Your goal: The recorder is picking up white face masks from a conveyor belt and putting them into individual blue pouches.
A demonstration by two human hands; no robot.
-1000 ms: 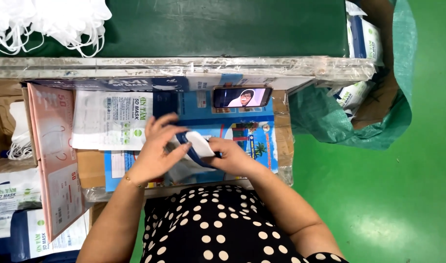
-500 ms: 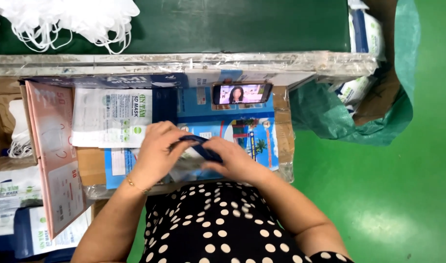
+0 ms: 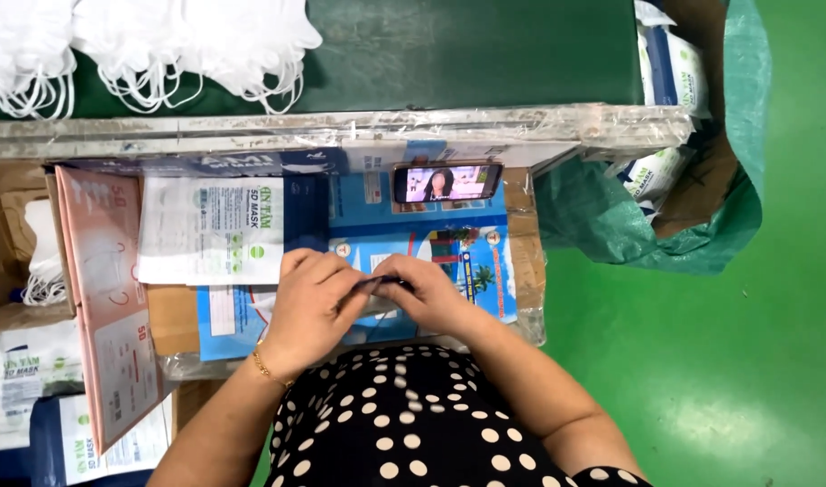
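My left hand [image 3: 312, 307] and my right hand [image 3: 422, 293] meet over the blue printed surface [image 3: 472, 261] just in front of my body. Both pinch the dark top edge of a clear plastic pouch [image 3: 381, 283]; its body lies mostly hidden under my fingers. A stack of white-and-blue mask pouches [image 3: 215, 230] lies just left of my left hand. A gold bracelet sits on my left wrist.
A phone [image 3: 447, 182] with a lit screen leans at the back of the surface. White face masks [image 3: 188, 45] are heaped on the green belt above. A pink carton flap [image 3: 102, 298] stands at left. A green sack [image 3: 692, 162] with packed pouches sits at right.
A white mask visible between my hands a second ago is now out of sight inside the pouch. My hands have come together along the pouch's top edge.
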